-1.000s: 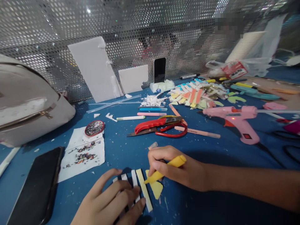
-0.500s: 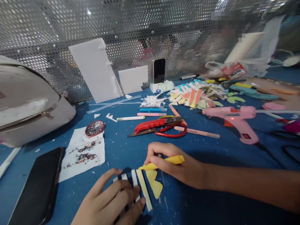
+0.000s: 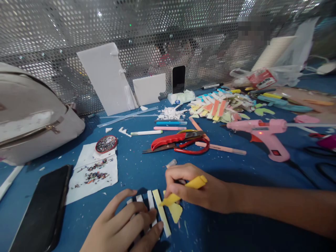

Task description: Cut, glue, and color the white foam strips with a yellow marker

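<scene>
My right hand [image 3: 189, 187] is closed around a yellow marker [image 3: 193, 184], its tip on a yellow strip [image 3: 165, 224]. Fingers apart, my left hand [image 3: 128, 224] lies over several white strips [image 3: 150, 198], with a fingertip against the lower part of the yellow strip. A jagged yellow scrap [image 3: 175, 211] rests just right of that strip, partly hidden by the marker. Beyond my right hand lies a small clear cap [image 3: 172, 163].
Red-handled scissors [image 3: 168, 140] and pens [image 3: 147, 132] lie ahead. A pink glue gun [image 3: 262, 131] with a cord is at right, a heap of coloured strips [image 3: 220, 106] behind. At left are a phone [image 3: 42, 210], a paper [image 3: 105, 168] with glitter bits, and a bag [image 3: 34, 115].
The marker in my right hand has moved down along the yellow strip from its top end. The clear cap has come into sight. My left hand has stayed put.
</scene>
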Action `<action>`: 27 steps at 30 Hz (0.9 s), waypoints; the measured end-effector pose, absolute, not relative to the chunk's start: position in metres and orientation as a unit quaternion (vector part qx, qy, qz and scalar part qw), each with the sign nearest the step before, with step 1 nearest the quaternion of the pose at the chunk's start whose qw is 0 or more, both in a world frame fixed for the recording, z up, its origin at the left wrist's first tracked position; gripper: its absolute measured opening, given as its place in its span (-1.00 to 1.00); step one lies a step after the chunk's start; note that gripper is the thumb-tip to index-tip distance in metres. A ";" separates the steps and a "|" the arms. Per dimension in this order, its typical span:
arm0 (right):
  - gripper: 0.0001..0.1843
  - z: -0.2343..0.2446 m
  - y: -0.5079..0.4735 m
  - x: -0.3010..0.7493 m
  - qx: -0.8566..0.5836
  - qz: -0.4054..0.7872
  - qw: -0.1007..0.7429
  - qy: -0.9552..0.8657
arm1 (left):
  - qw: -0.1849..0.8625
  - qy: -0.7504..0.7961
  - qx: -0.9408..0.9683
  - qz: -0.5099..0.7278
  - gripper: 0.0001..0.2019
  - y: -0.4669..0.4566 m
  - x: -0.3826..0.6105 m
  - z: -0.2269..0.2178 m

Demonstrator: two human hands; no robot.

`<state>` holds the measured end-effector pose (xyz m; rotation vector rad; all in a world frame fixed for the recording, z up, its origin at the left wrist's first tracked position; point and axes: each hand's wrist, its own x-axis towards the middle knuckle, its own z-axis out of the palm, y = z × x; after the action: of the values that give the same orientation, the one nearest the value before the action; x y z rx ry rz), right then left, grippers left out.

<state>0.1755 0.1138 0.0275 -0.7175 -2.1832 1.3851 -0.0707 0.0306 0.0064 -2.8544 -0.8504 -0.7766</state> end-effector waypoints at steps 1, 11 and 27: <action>-0.66 0.027 0.114 0.176 -0.256 0.503 0.227 -0.793 | 0.034 -0.277 -0.926 -0.254 -0.74 0.031 -0.071 0.006; -0.69 0.027 0.113 0.177 -0.259 0.456 0.249 -0.814 | 0.032 -0.277 -0.926 -0.255 -0.73 0.031 -0.071 0.007; -0.75 0.024 0.110 0.176 -0.170 0.380 0.267 -0.869 | 0.021 -0.257 -0.933 -0.252 -0.74 0.037 -0.077 0.008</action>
<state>0.1763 0.1099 0.0240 -0.4585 -2.3461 1.0272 -0.0766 0.0368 0.0082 -2.8926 -0.7968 -0.7813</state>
